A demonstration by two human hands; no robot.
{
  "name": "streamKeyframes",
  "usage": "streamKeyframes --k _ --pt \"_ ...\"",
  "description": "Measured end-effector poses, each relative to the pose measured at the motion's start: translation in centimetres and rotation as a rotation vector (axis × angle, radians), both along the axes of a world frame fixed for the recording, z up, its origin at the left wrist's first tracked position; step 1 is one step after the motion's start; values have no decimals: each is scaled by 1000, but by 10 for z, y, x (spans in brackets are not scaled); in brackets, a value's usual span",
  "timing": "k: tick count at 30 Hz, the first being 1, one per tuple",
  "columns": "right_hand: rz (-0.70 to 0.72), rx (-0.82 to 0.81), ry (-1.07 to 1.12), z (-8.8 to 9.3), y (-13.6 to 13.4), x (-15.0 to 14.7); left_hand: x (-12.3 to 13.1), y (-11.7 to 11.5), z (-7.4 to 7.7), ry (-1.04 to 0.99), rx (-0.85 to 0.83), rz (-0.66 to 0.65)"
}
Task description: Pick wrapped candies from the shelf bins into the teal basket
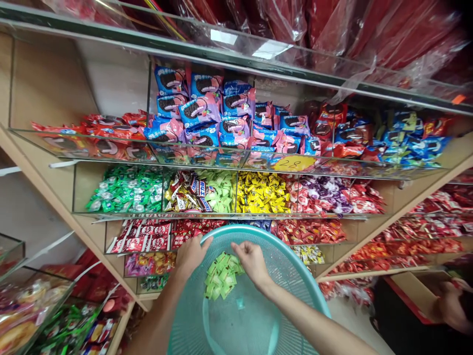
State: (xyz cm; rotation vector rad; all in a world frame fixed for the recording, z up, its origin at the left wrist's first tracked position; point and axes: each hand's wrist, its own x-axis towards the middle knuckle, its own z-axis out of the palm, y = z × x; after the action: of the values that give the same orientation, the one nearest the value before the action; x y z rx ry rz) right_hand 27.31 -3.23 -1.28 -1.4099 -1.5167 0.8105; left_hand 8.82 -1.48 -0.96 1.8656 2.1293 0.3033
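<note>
A large teal plastic mesh basket (318,291) stands tilted below the shelves. My left hand (191,254) is closed round its far left rim. Inside lies a small heap of light green wrapped candies (222,277), and a single pale green piece (240,303) rests apart on the basket's bottom. Just to the right of the heap hangs my right hand (253,264), over the basket, with its fingers curled in and thumb toward the heap. Whether anything is inside those fingers is hidden.
Glass-fronted bins ahead hold green candies (127,190), light green candies (220,190), yellow candies (262,192) and blue-pink cookie packs (201,109). A yellow price tag (293,163) hangs on the upper glass edge. At lower right, another person's hand (456,303) is beside a cardboard box (416,293).
</note>
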Motion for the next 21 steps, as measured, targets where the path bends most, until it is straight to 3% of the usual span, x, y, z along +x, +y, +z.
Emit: streamKeyframes --k 3,5,8,13,21 --pt "138 246 -353 56 11 -8 0 1 -2 2 -3 -7" --pt "135 358 -654 88 20 -16 0 1 -4 8 -5 -8" --pt "77 530 -1064 117 37 -30 -2 0 -5 9 7 -3" --pt "52 766 -1313 131 67 -47 -7 -3 -5 -7 10 23" --pt "4 711 -1331 136 101 -63 -14 -3 -3 -31 -13 36"
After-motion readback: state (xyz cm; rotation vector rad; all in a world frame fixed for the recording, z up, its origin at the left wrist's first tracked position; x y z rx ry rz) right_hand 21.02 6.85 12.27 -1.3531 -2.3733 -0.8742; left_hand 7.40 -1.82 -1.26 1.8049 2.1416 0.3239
